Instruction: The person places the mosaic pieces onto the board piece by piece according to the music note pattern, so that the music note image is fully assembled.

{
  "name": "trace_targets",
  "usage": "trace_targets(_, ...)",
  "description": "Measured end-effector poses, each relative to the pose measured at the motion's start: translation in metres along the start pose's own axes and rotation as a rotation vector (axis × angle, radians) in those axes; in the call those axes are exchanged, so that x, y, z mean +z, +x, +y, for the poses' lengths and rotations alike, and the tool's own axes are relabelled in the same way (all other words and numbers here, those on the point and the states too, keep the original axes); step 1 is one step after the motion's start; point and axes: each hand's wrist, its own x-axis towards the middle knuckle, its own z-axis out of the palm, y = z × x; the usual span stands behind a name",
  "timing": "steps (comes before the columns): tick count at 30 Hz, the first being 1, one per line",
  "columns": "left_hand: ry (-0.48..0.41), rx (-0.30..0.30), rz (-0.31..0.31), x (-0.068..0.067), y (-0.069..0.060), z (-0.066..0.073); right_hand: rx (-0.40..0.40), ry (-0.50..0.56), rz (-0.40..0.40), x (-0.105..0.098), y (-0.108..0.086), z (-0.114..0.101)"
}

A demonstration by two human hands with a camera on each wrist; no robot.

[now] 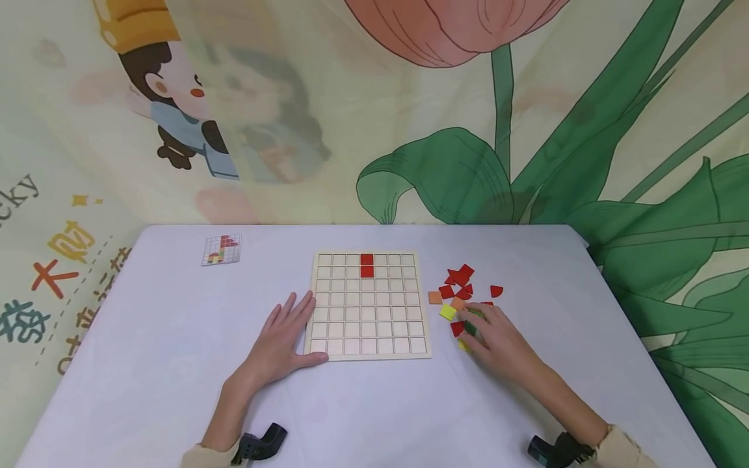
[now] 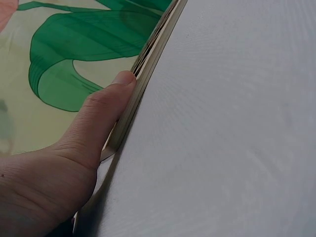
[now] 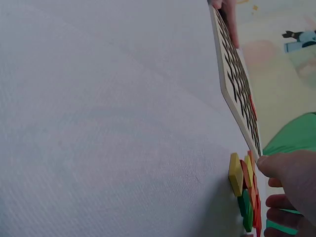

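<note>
A pale gridded board (image 1: 337, 313) lies flat on the table, with two red square tiles (image 1: 367, 265) in its upper middle cells. My left hand (image 1: 281, 338) rests at the board's left side, fingers spread straight and thumb at its lower left corner. The left wrist view shows the thumb (image 2: 94, 116) against the board's edge. To the right of the board, my right hand (image 1: 497, 335) reaches over a loose pile of tiles, thumb and fingers apart. Yellow (image 1: 448, 312), orange (image 1: 435, 298) and green tiles (image 3: 244, 203) lie by it; the hand partly hides some.
More red tiles (image 1: 462, 274) lie loosely beyond my right hand, with one red rounded piece (image 1: 496, 291) off to the right. A small printed pattern card (image 1: 221, 250) lies at the table's far left. A patterned cloth hangs behind the white table (image 1: 146, 364).
</note>
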Motion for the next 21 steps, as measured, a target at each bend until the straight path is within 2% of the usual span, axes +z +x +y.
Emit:
trace_targets(4, 0.007, 0.005, 0.006, 0.0, -0.001, -0.001, 0.063, 0.061, 0.041, -0.002, -0.003, 0.007)
trace_targets(7, 0.007, 0.009, 0.007, 0.0, 0.0, 0.0, 0.091, 0.072, 0.044, -0.004, 0.007, 0.011)
trace_targets(14, -0.01, 0.01, 0.001, -0.001, 0.0, 0.002, 0.143, 0.022, 0.009, -0.009, 0.058, 0.033)
trace_targets(17, -0.003, 0.006, 0.0, -0.002, 0.0, 0.002, 0.136, -0.038, -0.041, -0.009, 0.079, 0.044)
trace_targets(21, 0.003, 0.009, 0.0, -0.002, -0.001, 0.002, 0.153, -0.104, -0.125, -0.009, 0.096, 0.053)
